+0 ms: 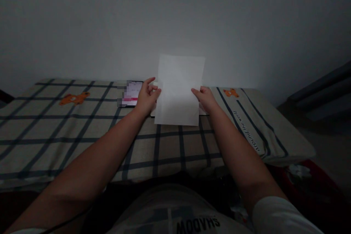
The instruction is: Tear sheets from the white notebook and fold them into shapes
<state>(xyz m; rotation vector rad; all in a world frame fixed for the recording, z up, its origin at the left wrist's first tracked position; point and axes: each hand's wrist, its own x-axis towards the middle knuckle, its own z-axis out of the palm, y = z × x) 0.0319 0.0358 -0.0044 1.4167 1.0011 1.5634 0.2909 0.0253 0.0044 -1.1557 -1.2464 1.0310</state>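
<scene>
A plain white sheet of paper (179, 91) is held up in front of me above the table. My left hand (148, 97) pinches its left edge, thumb on the near side. On the right edge, my right hand (205, 98) grips it the same way. Behind the sheet lies a flat item with a dark lower edge; the paper hides most of it, so I cannot tell its kind. Just left of my left hand, a tablet or phone with a lit screen (133, 94) rests on the cloth, partly blurred out.
A checked tablecloth (95, 128) with orange bear prints and lettering covers the table. A pale wall (175, 14) stands right behind it. Below the table's right end is something red (312, 179) with a white item on it.
</scene>
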